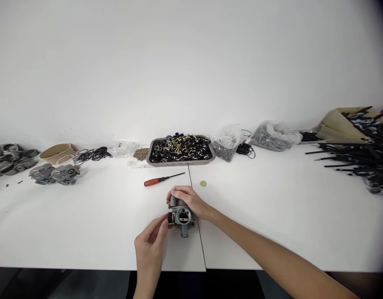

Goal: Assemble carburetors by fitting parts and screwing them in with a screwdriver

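Note:
A grey metal carburetor rests on the white table near its front edge, its round bore facing me. My right hand is wrapped over its top and back and grips it. At its left side my left hand pinches a small black part against the body; the fingers partly hide that part. Just beyond the carburetor lies a screwdriver with a red and black handle, its tip pointing right. A small green disc lies to the right of the screwdriver.
Along the wall stand a tray of black and brass parts, plastic bags, black rings and a beige bowl. More carburetors sit at left. Black cable-like parts spread at right. A seam crosses the table.

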{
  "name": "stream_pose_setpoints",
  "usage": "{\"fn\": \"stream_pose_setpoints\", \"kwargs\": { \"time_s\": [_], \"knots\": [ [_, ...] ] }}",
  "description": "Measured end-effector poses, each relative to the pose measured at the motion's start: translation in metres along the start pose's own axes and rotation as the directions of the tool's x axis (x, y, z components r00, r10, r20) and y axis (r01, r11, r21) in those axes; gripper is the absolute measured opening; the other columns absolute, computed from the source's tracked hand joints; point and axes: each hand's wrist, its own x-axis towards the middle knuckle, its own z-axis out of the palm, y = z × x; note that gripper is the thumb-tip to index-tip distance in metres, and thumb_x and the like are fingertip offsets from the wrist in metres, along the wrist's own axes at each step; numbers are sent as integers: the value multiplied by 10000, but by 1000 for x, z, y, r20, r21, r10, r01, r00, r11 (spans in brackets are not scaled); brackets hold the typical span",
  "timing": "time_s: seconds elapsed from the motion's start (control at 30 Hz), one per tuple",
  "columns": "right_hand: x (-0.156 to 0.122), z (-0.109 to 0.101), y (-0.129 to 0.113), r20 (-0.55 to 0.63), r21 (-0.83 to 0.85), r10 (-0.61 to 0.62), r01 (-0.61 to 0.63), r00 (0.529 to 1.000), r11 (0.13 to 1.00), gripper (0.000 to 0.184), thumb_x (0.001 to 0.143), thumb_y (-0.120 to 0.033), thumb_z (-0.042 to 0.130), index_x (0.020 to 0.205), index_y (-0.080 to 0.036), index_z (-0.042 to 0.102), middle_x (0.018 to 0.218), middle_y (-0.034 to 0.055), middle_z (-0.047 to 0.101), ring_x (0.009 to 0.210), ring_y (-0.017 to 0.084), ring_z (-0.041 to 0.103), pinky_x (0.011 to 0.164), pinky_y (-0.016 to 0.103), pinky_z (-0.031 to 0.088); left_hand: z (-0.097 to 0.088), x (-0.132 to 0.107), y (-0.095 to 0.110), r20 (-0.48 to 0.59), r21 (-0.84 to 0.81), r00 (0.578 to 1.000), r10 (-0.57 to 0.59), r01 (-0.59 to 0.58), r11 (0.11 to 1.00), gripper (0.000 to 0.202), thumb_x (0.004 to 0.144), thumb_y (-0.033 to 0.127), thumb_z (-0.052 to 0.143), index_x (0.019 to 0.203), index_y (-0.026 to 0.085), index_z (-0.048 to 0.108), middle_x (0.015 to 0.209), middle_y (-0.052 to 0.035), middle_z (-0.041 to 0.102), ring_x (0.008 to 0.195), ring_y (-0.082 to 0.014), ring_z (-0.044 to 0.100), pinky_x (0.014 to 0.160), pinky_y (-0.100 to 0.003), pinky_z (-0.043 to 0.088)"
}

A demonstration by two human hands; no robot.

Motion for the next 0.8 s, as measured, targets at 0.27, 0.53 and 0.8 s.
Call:
{"fn": "stream_pose_setpoints", "kwargs": {
  "time_s": [0.27, 0.53, 0.8],
  "knots": [
    [1, 0, 0, 5, -15, -4, 4, 1000, 1000, 302, 906, -374, 522, 829, -124, 673, 814, 60, 630, 721, 147, 569, 676, 263, 443, 0, 1, -3, 5, -2, 996, 87, -87, 996, 378, 713, 497, 748, 959, 212, 773, 1087, -60, 730, 1047, -200, 683, 899, -237, 596],
    [1, 0, 0, 9, -24, -7, 7, 1000, 1000, 308, 905, -387, 521, 833, -128, 671, 811, 56, 631, 721, 147, 566, 668, 261, 436, 3, 2, 4, -11, -37, 992, 129, -129, 991, 330, 739, 453, 737, 922, 180, 765, 933, -68, 721, 811, -151, 662, 777, -231, 576],
    [1, -1, 0, 10, -35, -7, 7, 1000, 999, 305, 910, -389, 521, 838, -136, 675, 814, 54, 631, 734, 149, 572, 683, 261, 445, 5, 6, -5, -78, -26, 971, 227, -230, 973, 308, 715, 427, 759, 872, 162, 753, 838, -64, 705, 750, -143, 643, 743, -244, 581]
  ]
}}
